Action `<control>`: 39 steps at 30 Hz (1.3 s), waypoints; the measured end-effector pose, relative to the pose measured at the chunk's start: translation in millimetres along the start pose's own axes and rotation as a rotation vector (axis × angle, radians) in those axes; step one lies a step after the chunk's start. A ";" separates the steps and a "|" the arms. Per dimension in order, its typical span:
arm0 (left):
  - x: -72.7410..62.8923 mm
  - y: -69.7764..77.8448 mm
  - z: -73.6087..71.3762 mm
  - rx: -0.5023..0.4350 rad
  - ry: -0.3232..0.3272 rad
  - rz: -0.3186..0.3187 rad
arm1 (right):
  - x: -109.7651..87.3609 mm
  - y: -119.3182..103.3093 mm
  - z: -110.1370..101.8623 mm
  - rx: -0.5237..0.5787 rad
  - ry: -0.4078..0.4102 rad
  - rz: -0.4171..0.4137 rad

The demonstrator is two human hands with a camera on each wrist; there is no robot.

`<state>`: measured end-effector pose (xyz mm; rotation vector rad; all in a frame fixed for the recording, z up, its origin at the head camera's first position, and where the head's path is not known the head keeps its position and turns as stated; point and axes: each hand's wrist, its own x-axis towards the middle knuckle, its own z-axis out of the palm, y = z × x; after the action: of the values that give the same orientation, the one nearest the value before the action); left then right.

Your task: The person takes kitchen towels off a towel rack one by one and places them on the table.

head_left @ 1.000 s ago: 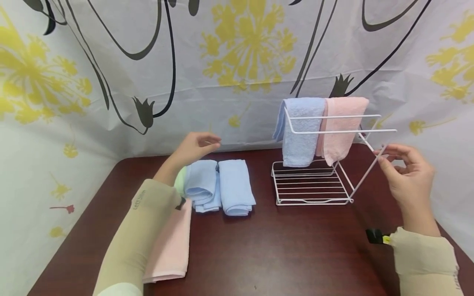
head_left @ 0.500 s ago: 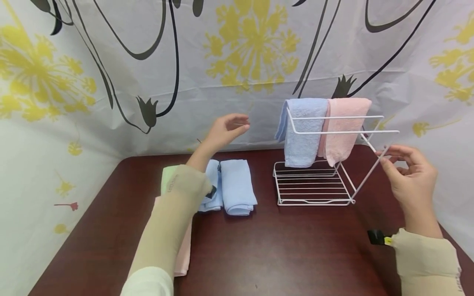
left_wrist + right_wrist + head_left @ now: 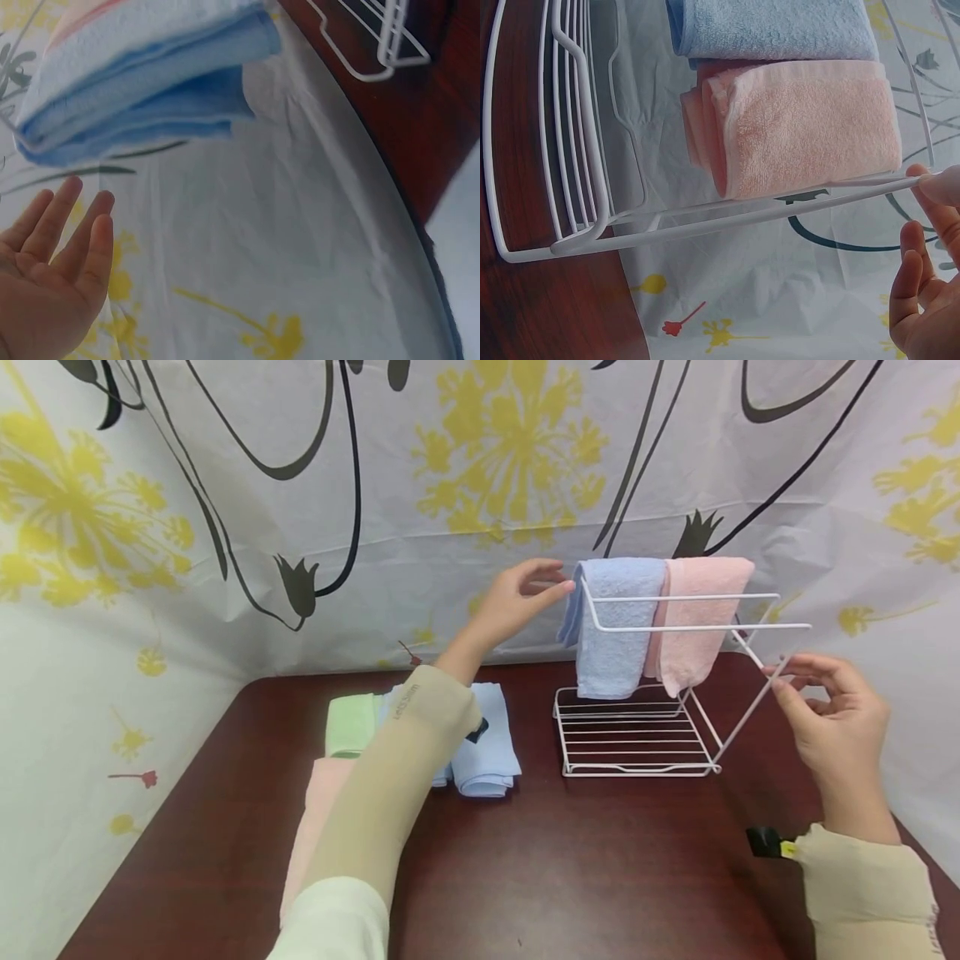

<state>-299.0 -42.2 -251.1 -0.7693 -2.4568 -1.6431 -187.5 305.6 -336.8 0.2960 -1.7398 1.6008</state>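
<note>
A white wire rack (image 3: 637,774) stands at the right of the table. Over its back bar hang a folded blue towel (image 3: 617,635) and a folded pink towel (image 3: 697,618), side by side. My left hand (image 3: 522,593) is raised at the rack's left end, fingertips close to the blue towel's edge. In the left wrist view that hand (image 3: 56,262) has spread fingers and an uncovered palm, below the blue towel (image 3: 142,90). With thumb and forefinger my right hand (image 3: 840,710) pinches the rack's right side bar; the right wrist view shows this grip on the white bar (image 3: 780,215).
To the left on the dark red table (image 3: 570,877) lie a folded green cloth (image 3: 349,724), a pink towel (image 3: 311,827) and folded blue cloths (image 3: 487,752), partly covered by my left sleeve. A patterned sheet (image 3: 450,468) hangs close behind the rack.
My left hand has travelled right and up, from above the folded cloths to the blue towel on the rack. The right hand keeps its hold on the rack.
</note>
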 end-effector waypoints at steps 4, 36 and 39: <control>10.3 9.3 9.4 0.036 0.004 -0.007 | 0.7 -0.5 0.5 0.046 -0.010 -0.009; 32.0 24.0 46.8 -0.122 0.214 -0.184 | 1.1 -1.8 1.2 0.057 -0.011 -0.021; 31.9 23.2 48.8 -0.116 0.255 -0.156 | 0.5 -1.6 1.0 0.036 -0.012 -0.018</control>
<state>-306.5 19.3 -241.1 -0.3577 -2.3097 -1.8221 -187.2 304.5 -335.3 0.3384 -1.7142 1.6218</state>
